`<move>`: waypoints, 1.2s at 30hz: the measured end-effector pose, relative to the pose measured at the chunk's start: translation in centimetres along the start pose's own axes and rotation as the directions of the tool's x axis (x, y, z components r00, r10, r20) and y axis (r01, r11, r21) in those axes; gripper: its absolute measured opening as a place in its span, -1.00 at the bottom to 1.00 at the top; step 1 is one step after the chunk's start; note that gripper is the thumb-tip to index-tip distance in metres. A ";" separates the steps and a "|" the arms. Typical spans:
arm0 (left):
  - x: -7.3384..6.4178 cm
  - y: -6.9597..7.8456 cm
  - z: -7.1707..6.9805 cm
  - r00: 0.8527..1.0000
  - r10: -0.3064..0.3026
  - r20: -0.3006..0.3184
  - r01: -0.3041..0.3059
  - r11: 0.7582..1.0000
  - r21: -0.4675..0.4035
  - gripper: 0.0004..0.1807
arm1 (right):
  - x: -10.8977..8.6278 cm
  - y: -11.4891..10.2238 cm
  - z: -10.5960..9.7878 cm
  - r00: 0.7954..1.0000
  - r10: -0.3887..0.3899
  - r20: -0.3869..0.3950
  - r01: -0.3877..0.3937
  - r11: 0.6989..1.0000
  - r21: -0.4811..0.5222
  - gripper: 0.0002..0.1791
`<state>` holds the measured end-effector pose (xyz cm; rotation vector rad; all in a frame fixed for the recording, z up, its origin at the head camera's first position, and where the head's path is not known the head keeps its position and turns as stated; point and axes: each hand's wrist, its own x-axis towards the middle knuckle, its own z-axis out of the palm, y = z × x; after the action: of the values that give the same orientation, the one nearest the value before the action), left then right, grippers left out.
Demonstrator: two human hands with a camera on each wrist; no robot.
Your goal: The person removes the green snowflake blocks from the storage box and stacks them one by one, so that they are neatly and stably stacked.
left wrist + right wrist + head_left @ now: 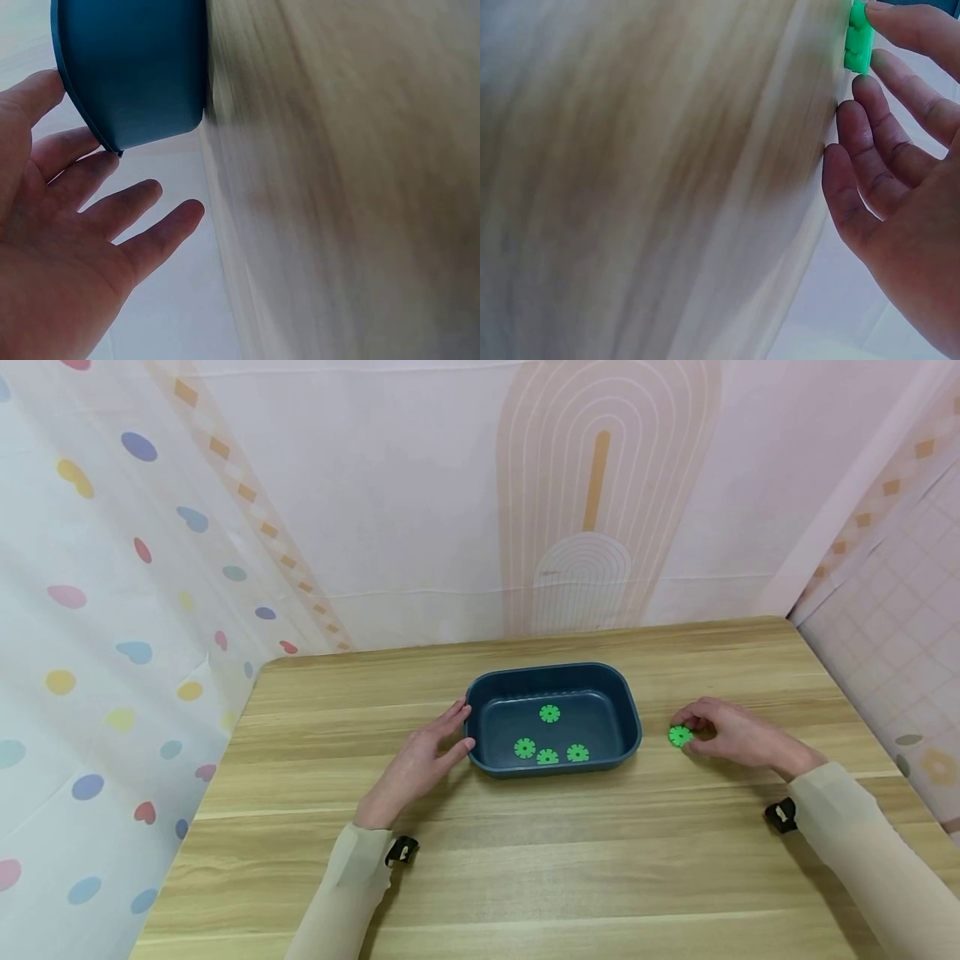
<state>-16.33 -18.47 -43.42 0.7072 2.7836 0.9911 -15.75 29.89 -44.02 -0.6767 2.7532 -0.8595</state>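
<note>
A dark blue rectangular tray (483,767) sits on the table with several green notched discs (550,713) on its floor. At its left end, my left hand (420,768) touches the rim with fingers extended; the left wrist view shows the thumb and fingertips against the tray's outer wall (135,75). Right of the tray, my right hand (738,737) pinches a green notched disc (679,736) between thumb and fingertips, low over the tabletop. In the right wrist view that green disc (859,45) appears edge-on, partly cut off by the frame's top.
The wooden table (585,860) has its back edge near a patterned curtain (420,502). More curtain hangs along the left side and the right side. A black strap with a small device (782,815) is at the right wrist, another (402,850) at the left.
</note>
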 end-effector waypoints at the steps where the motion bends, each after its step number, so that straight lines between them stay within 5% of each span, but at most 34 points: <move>1: 0.0 0.0 0.0 1.000 0.001 0.000 -0.001 1.000 0.000 -0.36 | 0.0 0.0 0.0 1.000 0.001 0.001 -0.001 1.000 0.004 -0.64; 17: -0.1 0.0 0.0 1.000 -0.008 0.011 0.008 1.000 -0.004 -0.36 | -1.5 -1.3 -0.8 0.999 0.023 -0.028 -0.020 0.994 0.107 -0.53; 23: -0.1 -0.1 0.0 1.000 0.008 0.003 -0.008 1.000 0.003 -0.36 | -1.7 -2.8 -1.1 0.992 0.018 -0.121 -0.006 0.995 0.097 -0.53; 36: -0.1 -0.2 0.1 1.000 0.012 -0.006 -0.012 1.000 0.000 -0.36 | 0.2 -7.0 0.2 0.893 -0.174 -0.416 0.196 0.980 0.012 -0.71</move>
<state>-16.27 -18.57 -43.62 0.7225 2.7874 0.9966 -13.31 24.55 -40.15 -0.8438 3.0526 -1.2430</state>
